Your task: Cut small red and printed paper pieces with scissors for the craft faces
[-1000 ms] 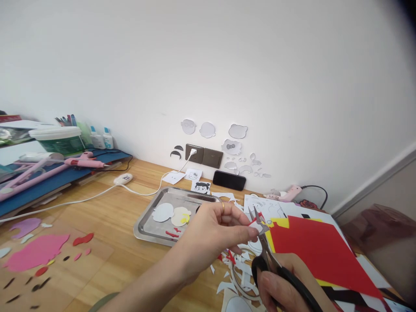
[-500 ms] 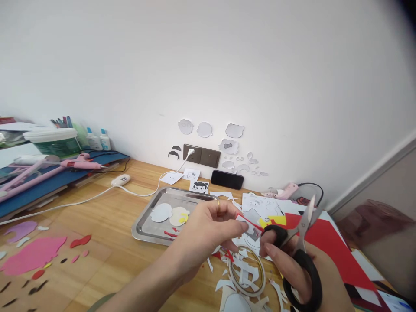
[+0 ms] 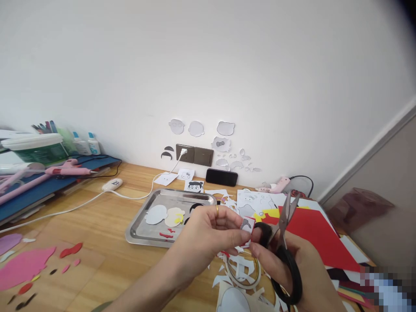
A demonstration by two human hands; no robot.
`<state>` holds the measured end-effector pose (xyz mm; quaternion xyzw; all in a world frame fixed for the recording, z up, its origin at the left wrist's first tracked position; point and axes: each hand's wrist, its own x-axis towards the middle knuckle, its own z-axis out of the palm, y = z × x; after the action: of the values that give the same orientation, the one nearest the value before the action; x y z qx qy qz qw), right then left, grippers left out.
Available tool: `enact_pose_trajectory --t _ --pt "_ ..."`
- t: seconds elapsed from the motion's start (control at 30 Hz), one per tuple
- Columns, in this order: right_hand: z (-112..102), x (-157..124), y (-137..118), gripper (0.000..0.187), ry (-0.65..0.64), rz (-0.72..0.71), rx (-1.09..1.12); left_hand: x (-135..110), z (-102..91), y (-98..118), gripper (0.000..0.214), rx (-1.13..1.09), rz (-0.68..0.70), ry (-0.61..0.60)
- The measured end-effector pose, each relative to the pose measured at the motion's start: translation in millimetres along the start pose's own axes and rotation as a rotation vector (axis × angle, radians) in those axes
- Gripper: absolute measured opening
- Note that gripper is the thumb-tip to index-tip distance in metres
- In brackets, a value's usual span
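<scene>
My left hand (image 3: 209,236), with a gold ring on one finger, pinches a small red-and-white paper piece (image 3: 247,226) between thumb and fingers. My right hand (image 3: 292,271) touches the same piece with its fingertips while holding black-handled scissors (image 3: 282,242). The scissor blades point up and away, closed or nearly so. Both hands hover above a pile of white paper scraps (image 3: 238,277) on the wooden table (image 3: 104,225).
A steel tray (image 3: 143,229) with paper cut-outs lies left of the hands. Red, yellow and white sheets (image 3: 312,232) lie to the right. Pink foam pieces (image 3: 22,266), a glue gun (image 3: 69,169), a phone (image 3: 221,177) and wall sockets (image 3: 194,154) are around.
The scissors have left the paper piece and swung upright in my right hand. My right fingertips have come to the piece, which my left hand still holds. The view shifted slightly right.
</scene>
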<state>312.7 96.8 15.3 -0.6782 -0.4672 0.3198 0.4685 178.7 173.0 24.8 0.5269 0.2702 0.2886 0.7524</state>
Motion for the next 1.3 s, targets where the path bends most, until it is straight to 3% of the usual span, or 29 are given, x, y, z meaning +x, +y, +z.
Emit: enact_pose_trajectory --t 0.27,0.43,0.8,1.03,1.17,1.3 --pt "4 3 5 0.007 -0.082 -0.039 0.099 -2 3.6 -1 0.013 0.018 0.006 -0.003" --pt "2 2 3 0.008 0.002 0.021 0.086 -1 3.6 0 0.013 -0.008 -0.025 0.042" --pt "0 0 -1 0.008 0.042 -0.074 0.080 0 -0.3 -2 0.011 -0.115 -0.098 -0.035" --pt "3 0 -1 0.012 0.046 -0.038 0.001 0 -0.5 -1 0.011 -0.030 -0.004 0.052" --pt "4 -1 -2 0.015 -0.045 -0.046 -0.037 0 -2.8 1 0.012 -0.017 0.071 0.155" --pt "5 -9 -11 0.019 -0.121 -0.005 -0.212 1 -6.1 4 0.012 -0.058 0.122 0.235"
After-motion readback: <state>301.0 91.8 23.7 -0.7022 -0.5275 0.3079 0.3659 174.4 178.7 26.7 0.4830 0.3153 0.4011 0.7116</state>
